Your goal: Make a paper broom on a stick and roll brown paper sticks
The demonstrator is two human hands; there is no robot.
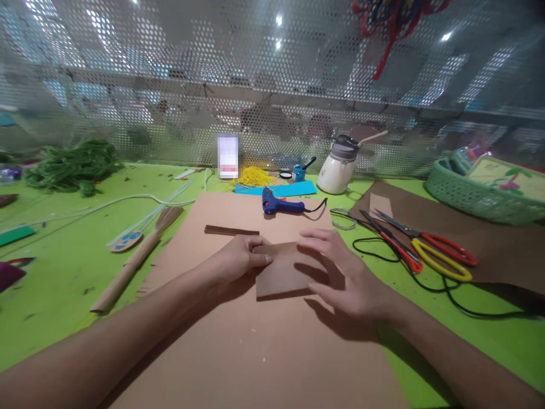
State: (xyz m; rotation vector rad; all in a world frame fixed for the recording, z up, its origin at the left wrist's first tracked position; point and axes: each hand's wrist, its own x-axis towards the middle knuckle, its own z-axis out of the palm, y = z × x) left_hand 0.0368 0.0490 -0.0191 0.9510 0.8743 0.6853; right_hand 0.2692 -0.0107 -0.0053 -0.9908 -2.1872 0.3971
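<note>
A small piece of brown cardboard (279, 275) lies on a large tan cardboard sheet (255, 346) in the middle of the green table. My left hand (238, 258) pinches the piece's upper left edge with fingers closed on it. My right hand (340, 272) lies over the piece's right side, fingers stretched out and resting on it. A bundle of thin brown strips (231, 230) lies just beyond my left hand.
A blue glue gun (279, 203) with a black cord lies behind the hands. Red-handled scissors (443, 245) and yellow-handled scissors (438, 262) lie at right on dark brown paper. A white jar (336, 167), a green basket (481, 196), green yarn (72, 165) and a rolled paper tube (131, 264) stand around.
</note>
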